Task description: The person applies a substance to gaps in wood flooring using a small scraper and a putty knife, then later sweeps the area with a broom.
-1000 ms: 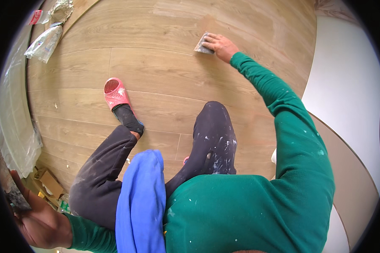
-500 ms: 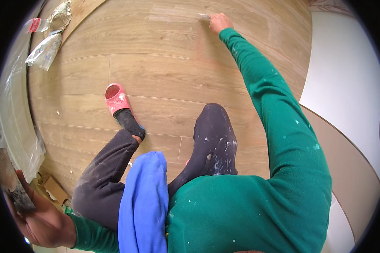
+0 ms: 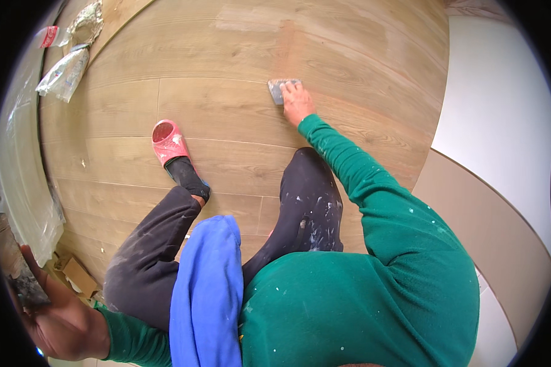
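My right hand (image 3: 298, 103) grips a scraper (image 3: 277, 90) with a flat grey blade. The blade lies against the wood-plank floor (image 3: 220, 122), just beyond my right knee. From the blade a faint reddish-brown smear (image 3: 291, 46) runs away over the planks, with a paler whitish patch (image 3: 251, 19) near its far end. At the lower left edge, my left hand (image 3: 64, 321) is closed around a flat, dark, grimy plate (image 3: 23, 278), partly cut off by the picture's rim. Its exact kind cannot be made out.
A pink slipper (image 3: 168, 140) is on my left foot. At far left lie a crumpled bag (image 3: 64, 73), a bottle (image 3: 52, 37) with a red label and plastic sheeting (image 3: 21, 153). Cardboard (image 3: 79, 275) sits near my left hand. White and beige panels (image 3: 496, 110) border the right side.
My right hand has drawn the scraper toward me and slightly left across the floor, and the reddish smear beyond the blade is more visible. My left hand has stayed nearly still.
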A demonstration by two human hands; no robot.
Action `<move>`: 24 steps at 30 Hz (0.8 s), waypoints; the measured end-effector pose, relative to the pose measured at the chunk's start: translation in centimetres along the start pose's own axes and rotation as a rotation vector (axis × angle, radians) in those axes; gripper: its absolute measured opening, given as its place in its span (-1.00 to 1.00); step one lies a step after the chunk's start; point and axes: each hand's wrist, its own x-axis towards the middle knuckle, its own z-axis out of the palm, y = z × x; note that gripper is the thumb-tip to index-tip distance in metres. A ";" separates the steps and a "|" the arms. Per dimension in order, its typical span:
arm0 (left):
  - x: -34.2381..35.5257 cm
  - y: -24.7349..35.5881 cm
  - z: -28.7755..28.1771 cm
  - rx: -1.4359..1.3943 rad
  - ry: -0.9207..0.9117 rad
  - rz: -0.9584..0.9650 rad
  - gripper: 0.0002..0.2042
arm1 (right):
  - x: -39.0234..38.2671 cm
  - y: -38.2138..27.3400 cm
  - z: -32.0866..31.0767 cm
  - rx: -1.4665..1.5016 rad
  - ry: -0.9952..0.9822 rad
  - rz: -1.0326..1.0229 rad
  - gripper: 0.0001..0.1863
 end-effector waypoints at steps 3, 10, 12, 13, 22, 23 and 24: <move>-1.9 -0.1 3.8 0.244 0.258 0.087 -0.68 | 0.4 0.1 -2.2 0.019 -0.194 0.043 -0.67; 0.7 0.0 -1.5 0.076 0.159 0.005 -0.73 | 9.0 12.0 -6.5 0.130 -0.233 0.636 -0.69; -0.2 0.4 -1.1 0.097 0.164 0.023 -0.73 | 10.1 15.0 -6.3 0.051 -0.211 0.750 -0.68; -0.3 0.4 -1.0 0.105 0.163 0.027 -0.73 | 10.1 16.0 -6.1 0.009 -0.208 0.790 -0.67; 0.0 0.2 -2.4 0.091 0.112 -0.012 -0.70 | 13.1 0.9 2.1 0.070 -0.193 0.377 -0.71; 0.0 0.4 -2.6 0.107 0.117 -0.023 -0.71 | 14.1 1.1 -0.3 0.151 -0.321 0.375 -0.70; 0.2 0.6 -2.8 0.116 0.116 -0.039 -0.71 | 15.0 3.8 -1.0 0.138 -0.228 0.287 -0.66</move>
